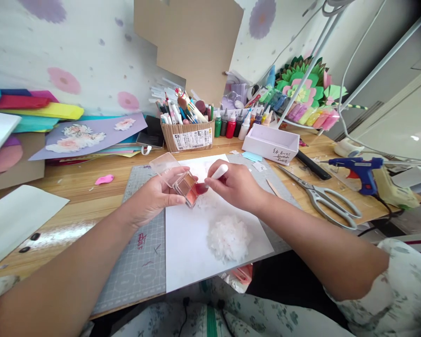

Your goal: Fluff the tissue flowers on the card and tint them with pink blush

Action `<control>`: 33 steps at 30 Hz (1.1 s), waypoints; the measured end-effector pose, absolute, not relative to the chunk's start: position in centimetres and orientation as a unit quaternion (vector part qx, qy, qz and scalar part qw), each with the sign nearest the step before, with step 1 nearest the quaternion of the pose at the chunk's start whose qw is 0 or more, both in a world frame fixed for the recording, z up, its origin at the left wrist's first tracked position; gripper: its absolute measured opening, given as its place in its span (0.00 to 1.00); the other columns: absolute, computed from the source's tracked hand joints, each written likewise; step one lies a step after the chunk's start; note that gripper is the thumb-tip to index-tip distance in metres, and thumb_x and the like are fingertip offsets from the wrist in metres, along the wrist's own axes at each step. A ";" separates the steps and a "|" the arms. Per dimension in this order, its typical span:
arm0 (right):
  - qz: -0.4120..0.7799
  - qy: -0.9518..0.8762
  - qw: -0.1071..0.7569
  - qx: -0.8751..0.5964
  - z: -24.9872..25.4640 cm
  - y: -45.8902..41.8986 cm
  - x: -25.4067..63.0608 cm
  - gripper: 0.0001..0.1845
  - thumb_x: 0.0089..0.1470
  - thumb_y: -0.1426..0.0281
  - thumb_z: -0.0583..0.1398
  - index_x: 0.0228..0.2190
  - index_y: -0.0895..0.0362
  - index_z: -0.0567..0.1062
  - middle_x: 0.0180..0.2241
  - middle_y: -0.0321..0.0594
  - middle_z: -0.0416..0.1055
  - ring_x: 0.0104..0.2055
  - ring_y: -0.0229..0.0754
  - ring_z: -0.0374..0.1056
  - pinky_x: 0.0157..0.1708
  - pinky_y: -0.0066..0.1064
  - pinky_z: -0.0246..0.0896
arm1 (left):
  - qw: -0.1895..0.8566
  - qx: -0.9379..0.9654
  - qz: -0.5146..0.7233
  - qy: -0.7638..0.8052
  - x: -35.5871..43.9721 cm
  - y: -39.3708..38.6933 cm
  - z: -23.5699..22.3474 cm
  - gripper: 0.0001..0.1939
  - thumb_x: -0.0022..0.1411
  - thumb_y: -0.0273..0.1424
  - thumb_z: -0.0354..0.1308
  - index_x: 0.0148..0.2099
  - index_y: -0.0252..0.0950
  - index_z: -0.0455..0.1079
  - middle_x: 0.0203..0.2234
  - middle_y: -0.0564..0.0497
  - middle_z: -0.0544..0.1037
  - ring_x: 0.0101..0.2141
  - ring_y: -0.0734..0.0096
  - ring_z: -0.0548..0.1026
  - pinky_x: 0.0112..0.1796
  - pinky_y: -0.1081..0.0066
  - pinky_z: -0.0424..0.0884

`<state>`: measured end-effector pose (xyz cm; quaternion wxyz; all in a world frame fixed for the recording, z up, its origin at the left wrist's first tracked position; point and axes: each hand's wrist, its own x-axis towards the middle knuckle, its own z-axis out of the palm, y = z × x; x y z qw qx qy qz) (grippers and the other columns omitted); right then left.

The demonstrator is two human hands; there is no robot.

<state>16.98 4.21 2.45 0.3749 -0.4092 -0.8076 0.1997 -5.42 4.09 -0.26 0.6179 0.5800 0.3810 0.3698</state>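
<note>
My left hand (161,189) grips a small clear-lidded makeup palette (186,186), its lid flipped up and its brown and coral-pink pans facing me. Between the fingers of my right hand (236,182) is a makeup brush with a white handle (220,171). Its dark reddish bristles are at the palette's right edge, by the pink pan; whether they touch the powder I cannot tell. Below both hands lies a white sheet (182,255). A fluffy white paper flower (230,238) rests on that sheet, nearer to me. Another pale shape behind my hands is partly hidden.
Under the sheet is a grey cutting mat (133,262). To the right lie scissors (319,196), a black-handled tool (312,164) and a blue glue gun (363,171). Farther back stand a cardboard box of pens (187,135), paint bottles (230,125) and a white box (272,142).
</note>
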 end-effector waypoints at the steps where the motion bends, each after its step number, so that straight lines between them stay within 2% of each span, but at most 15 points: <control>1: 0.196 -0.804 0.381 -0.412 2.4 4.2 17.0 0.08 0.54 0.67 0.58 0.26 0.57 0.70 0.25 0.36 0.71 0.25 0.34 0.64 0.27 0.26 0.55 | 0.619 0.577 0.371 0.382 -5.4 4.1 -0.2 0.33 0.48 0.31 0.69 0.57 0.45 0.65 0.45 0.50 0.76 0.43 0.62 0.74 0.40 0.68 0.70; 6: 0.204 -0.802 0.370 -0.422 2.5 4.0 17.0 0.08 0.54 0.66 0.58 0.27 0.57 0.71 0.25 0.35 0.71 0.24 0.33 0.63 0.27 0.27 0.55 | 0.622 0.575 0.369 0.381 -5.2 3.9 -0.1 0.33 0.48 0.29 0.68 0.57 0.44 0.65 0.41 0.50 0.77 0.39 0.64 0.75 0.39 0.67 0.70; 16: 0.197 -0.804 0.379 -0.413 2.6 3.8 16.9 0.08 0.55 0.66 0.58 0.27 0.57 0.70 0.26 0.36 0.71 0.25 0.33 0.63 0.27 0.26 0.55 | 0.628 0.569 0.380 0.370 -5.3 4.0 -0.1 0.31 0.48 0.28 0.68 0.56 0.45 0.67 0.46 0.50 0.75 0.42 0.64 0.74 0.38 0.68 0.71; 20: 0.164 -0.826 0.345 -0.415 2.5 3.7 17.0 0.08 0.55 0.66 0.58 0.28 0.56 0.70 0.25 0.35 0.71 0.23 0.33 0.62 0.27 0.27 0.54 | 0.629 0.575 0.374 0.365 -5.3 4.0 -0.2 0.31 0.49 0.27 0.67 0.56 0.45 0.66 0.44 0.50 0.76 0.39 0.64 0.76 0.37 0.68 0.71; 24: 0.170 -0.830 0.364 -0.386 2.4 3.7 17.1 0.08 0.56 0.64 0.58 0.29 0.56 0.70 0.28 0.36 0.72 0.25 0.34 0.65 0.28 0.26 0.56 | 0.634 0.581 0.372 0.350 -5.3 4.0 -0.3 0.31 0.49 0.28 0.67 0.56 0.45 0.66 0.40 0.51 0.78 0.38 0.65 0.76 0.38 0.68 0.71; 26: 0.163 -0.830 0.355 -0.398 2.3 3.7 17.1 0.07 0.55 0.65 0.59 0.29 0.56 0.70 0.26 0.35 0.71 0.24 0.34 0.63 0.27 0.27 0.54 | 0.633 0.582 0.367 0.354 -5.4 4.0 -0.3 0.32 0.49 0.27 0.67 0.57 0.44 0.65 0.38 0.51 0.78 0.37 0.65 0.76 0.37 0.68 0.70; 33: 0.144 -0.842 0.348 -0.386 2.2 3.4 17.0 0.07 0.56 0.66 0.57 0.29 0.56 0.69 0.27 0.36 0.72 0.25 0.35 0.64 0.28 0.28 0.55 | 0.626 0.582 0.369 0.366 -5.3 4.0 -0.2 0.32 0.48 0.28 0.68 0.56 0.45 0.66 0.38 0.52 0.78 0.38 0.65 0.76 0.39 0.67 0.70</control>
